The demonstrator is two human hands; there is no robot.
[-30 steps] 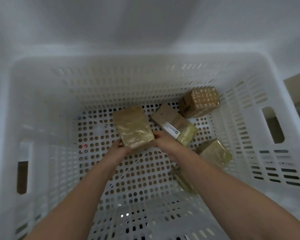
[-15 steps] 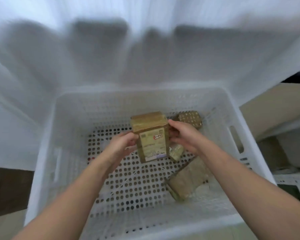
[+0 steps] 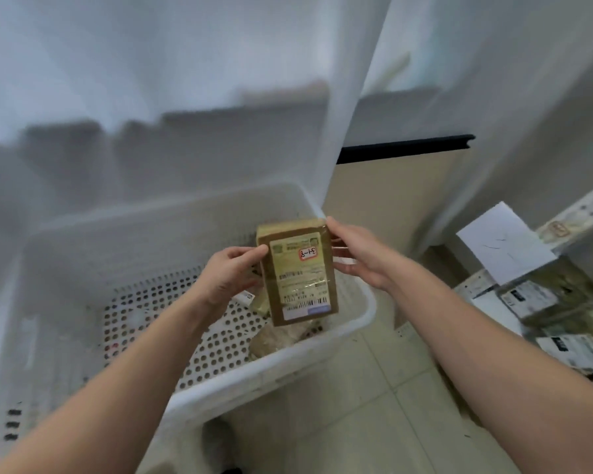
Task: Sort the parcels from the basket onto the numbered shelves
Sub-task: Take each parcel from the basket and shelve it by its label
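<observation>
parcel: brown taped parcel (image 3: 298, 271), centre of frame, held upright in the air above the right half of the basket (image 3: 288, 357), printed label facing the camera.
why held so: likely lifted and turned label-up so the shelf number can be read; red-edged sticker (image 3: 308, 253) near the label's top carries handwritten digits (maybe 31-8, too blurry to be sure).
left hand: left hand (image 3: 226, 278) grips the parcel's left edge, thumb on the front near the upper left corner, fingers curled behind.
right hand: right hand (image 3: 360, 258) pinches the upper right corner and right edge, index fingertip on top, thumb lower on the side.
parcel vs hands: squeezed between both hands, top half held, bottom half hanging free below them.
basket: white, perforated, lower left of frame; other parcels (image 3: 278, 338) lie on its bottom, under the held one.
shelves: shelves (image 3: 562, 213) at right edge, labelled boxes (image 3: 528, 299) stacked there, well apart from the parcel.
background: pale curtain (image 3: 350, 97), upper centre.
step: reading stage; placing not yet done.
</observation>
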